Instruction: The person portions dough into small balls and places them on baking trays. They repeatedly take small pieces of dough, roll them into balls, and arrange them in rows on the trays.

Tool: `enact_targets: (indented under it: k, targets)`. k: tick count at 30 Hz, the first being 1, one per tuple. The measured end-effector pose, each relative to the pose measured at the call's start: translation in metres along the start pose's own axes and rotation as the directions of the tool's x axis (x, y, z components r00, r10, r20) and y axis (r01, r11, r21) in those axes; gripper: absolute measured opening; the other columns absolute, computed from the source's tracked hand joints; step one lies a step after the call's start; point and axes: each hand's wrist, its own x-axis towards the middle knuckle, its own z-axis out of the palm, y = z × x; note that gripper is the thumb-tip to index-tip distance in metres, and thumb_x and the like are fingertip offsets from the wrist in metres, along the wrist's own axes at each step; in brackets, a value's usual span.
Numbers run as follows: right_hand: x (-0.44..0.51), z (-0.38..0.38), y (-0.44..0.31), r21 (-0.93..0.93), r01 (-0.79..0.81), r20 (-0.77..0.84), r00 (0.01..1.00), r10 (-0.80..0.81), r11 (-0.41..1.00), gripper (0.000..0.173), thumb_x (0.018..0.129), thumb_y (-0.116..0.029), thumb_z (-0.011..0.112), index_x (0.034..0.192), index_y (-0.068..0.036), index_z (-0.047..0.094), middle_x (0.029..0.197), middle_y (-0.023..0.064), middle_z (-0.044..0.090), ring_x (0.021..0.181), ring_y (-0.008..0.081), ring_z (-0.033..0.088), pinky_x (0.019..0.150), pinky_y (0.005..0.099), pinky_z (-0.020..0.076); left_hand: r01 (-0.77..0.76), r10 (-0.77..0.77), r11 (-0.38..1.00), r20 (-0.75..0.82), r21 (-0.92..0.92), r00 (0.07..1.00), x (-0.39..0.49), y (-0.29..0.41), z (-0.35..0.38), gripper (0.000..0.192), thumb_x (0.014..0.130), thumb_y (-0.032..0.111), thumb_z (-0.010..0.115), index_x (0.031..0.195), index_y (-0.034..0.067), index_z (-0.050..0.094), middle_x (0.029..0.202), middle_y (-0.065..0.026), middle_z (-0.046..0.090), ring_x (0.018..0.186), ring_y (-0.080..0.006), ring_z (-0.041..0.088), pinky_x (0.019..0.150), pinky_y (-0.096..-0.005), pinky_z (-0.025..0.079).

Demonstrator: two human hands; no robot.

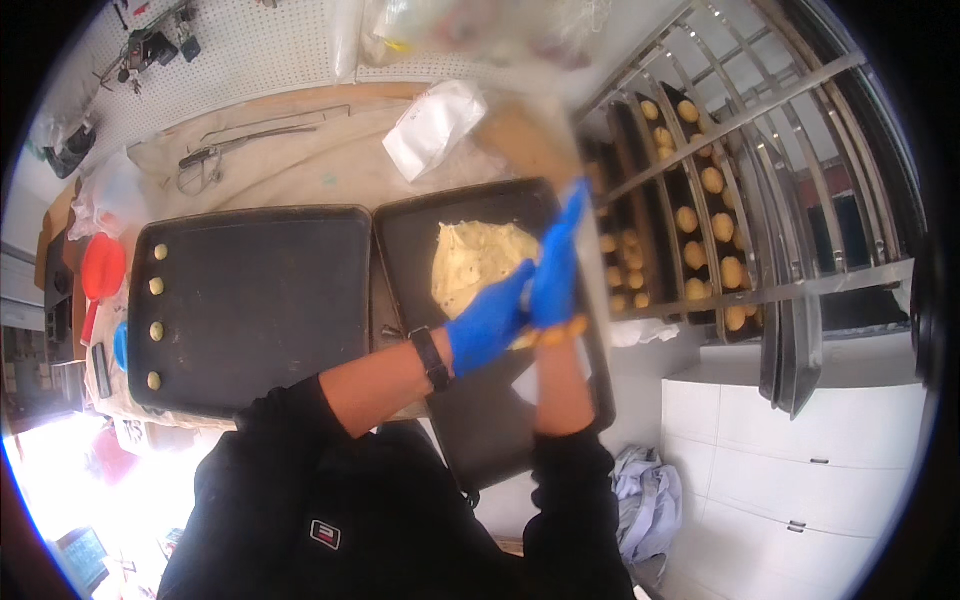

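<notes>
My left hand [487, 322] and my right hand [555, 277] wear blue gloves and meet palm to palm above the right-hand dark baking tray [491, 427]. The right fingers point away from me, held straight. A small pale spot shows between the palms; what lies there is mostly hidden. Behind my hands, a flattened mass of pale yellow dough [480, 259] with dark specks rests on that tray. Another dark baking tray [259, 307] sits to the left. Along its left side, several small dough balls [156, 286] stand in a column.
A metal rack [739, 135] at right holds trays of round baked-looking pieces [712, 180]. Beyond the trays are a white paper bag [435, 129] and metal tongs-like tools [225, 150]. A red scoop-like utensil [103, 266] lies far left. White drawers [795, 442] stand lower right.
</notes>
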Motion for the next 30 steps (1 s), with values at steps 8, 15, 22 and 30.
enact_targets:
  k: [8,15,22,30]
  targets:
    - [-0.001,-0.015,0.013,-0.248,-0.204,-0.158,0.973,0.169,0.947,0.068,0.106,-0.048,0.037,0.160,-0.012,0.015,0.165,0.0118,0.018,0.152,0.0325,0.017,0.123,0.0463,0.0162,0.209,-0.163,0.952,0.208,-0.225,0.965,0.016,-0.007,-0.020,0.036,0.106,0.029,0.048,0.124,0.001,0.060,0.114,-0.0110,0.065,0.103,-0.0236,0.064,0.095,-0.0359,0.052]
    - [0.002,-0.003,-0.043,-0.140,-0.182,-0.062,0.983,0.175,0.973,0.070,0.105,-0.048,0.040,0.160,-0.012,0.014,0.166,0.0109,0.016,0.153,0.0318,0.012,0.124,0.0464,0.0110,-0.497,0.224,0.746,0.537,0.442,0.813,0.019,0.001,-0.034,0.037,0.103,0.015,0.052,0.137,0.002,0.055,0.130,-0.0152,0.062,0.118,-0.0240,0.060,0.103,-0.0328,0.049]
    - [-0.010,0.012,-0.001,-0.148,0.214,-0.119,0.965,-0.233,0.966,0.069,0.106,-0.041,0.042,0.160,-0.012,0.012,0.166,0.0129,0.014,0.153,0.0322,0.013,0.124,0.0447,0.0110,0.122,-0.072,0.974,0.247,-0.193,0.966,0.016,-0.008,-0.019,0.040,0.107,0.040,0.042,0.121,0.006,0.059,0.107,-0.0131,0.066,0.096,-0.0234,0.065,0.086,-0.0392,0.055]
    - [-0.014,0.006,-0.033,-0.272,0.136,-0.020,0.989,-0.147,0.953,0.073,0.105,-0.047,0.040,0.161,-0.014,0.007,0.165,0.0141,0.014,0.152,0.0321,0.017,0.124,0.0432,0.0144,0.087,-0.071,0.993,0.171,-0.084,0.983,0.012,-0.006,-0.012,0.026,0.106,0.031,0.048,0.114,0.011,0.062,0.095,-0.0017,0.064,0.080,-0.0135,0.060,0.072,-0.0269,0.052]
